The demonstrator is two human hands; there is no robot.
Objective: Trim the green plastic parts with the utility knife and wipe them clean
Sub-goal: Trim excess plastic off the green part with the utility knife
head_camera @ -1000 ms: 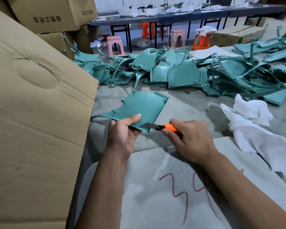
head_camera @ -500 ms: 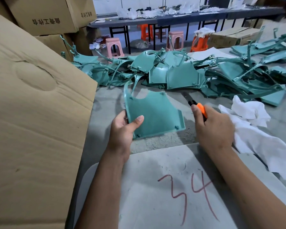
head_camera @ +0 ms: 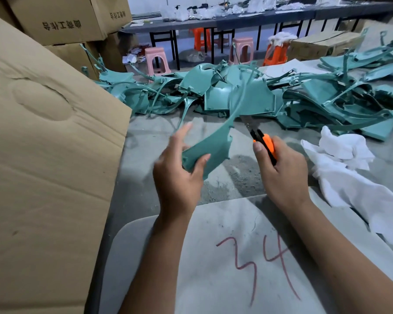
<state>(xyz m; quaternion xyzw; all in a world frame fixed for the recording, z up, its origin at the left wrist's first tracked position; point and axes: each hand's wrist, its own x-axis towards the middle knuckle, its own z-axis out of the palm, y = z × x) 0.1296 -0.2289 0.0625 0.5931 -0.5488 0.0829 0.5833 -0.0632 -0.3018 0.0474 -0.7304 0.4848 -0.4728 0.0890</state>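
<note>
My left hand (head_camera: 177, 177) pinches the near end of a green part (head_camera: 210, 147) above the bench (head_camera: 236, 177), its long thin arm pointing up and away toward the pile (head_camera: 270, 96). My right hand (head_camera: 281, 171) has its grip wrapped round the orange knife (head_camera: 264, 143), blade aimed away, just right of the part, with the white cloth (head_camera: 354, 177) beside it.

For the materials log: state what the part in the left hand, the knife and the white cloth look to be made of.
Green part: moulded plastic with a smooth satin sheen, thin walled, small tabs on its edges.
Utility knife: orange body, probably plastic, with a dark front; the blade is too blurred to judge.
White cloth: soft woven or non-woven fabric, matte, crumpled in folds; which kind cannot be told.
</note>
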